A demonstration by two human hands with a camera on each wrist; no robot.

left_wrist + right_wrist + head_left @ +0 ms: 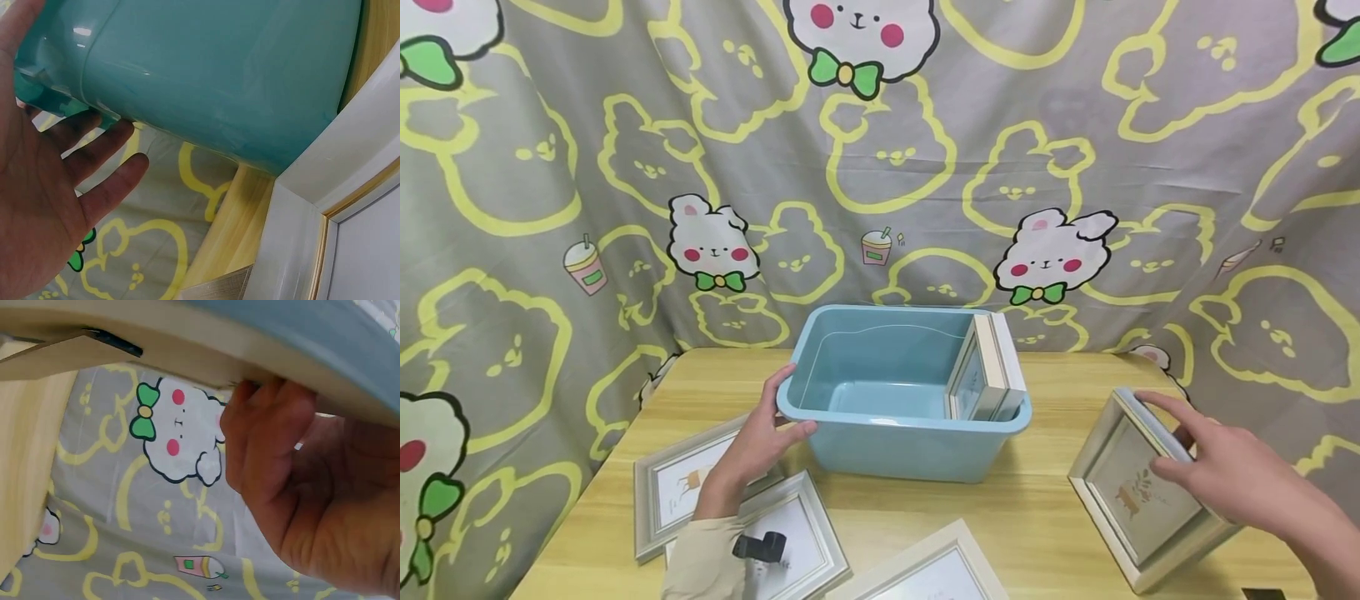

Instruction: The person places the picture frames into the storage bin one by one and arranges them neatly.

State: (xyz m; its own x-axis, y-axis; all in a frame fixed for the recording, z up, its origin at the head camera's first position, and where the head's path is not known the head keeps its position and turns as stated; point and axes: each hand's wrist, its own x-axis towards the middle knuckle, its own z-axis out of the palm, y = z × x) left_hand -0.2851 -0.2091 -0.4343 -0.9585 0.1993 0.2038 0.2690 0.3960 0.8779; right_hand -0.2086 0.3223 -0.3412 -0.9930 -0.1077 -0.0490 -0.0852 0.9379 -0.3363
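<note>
My left hand (758, 442) holds the front left corner of a light blue plastic bin (902, 450), thumb at the front and fingers around the left side. In the left wrist view, the lower fingers (112, 187) stretch along the bin's outside wall. Two picture frames (988, 367) stand on edge inside the bin at its right end. To the right of the bin, my right hand (1232, 467) grips another picture frame (1138, 492) by its top edge. That frame is tilted upright, its animal-and-plant print facing left. In the right wrist view, bent fingers (269, 431) press against its back.
Picture frames lie flat on the wooden table (1037, 533): a grey one (651, 517) at left, a silver one (827, 533) overlapping it, and a cream one (977, 558) at the front edge. A patterned curtain (895, 233) hangs behind the table and at both sides.
</note>
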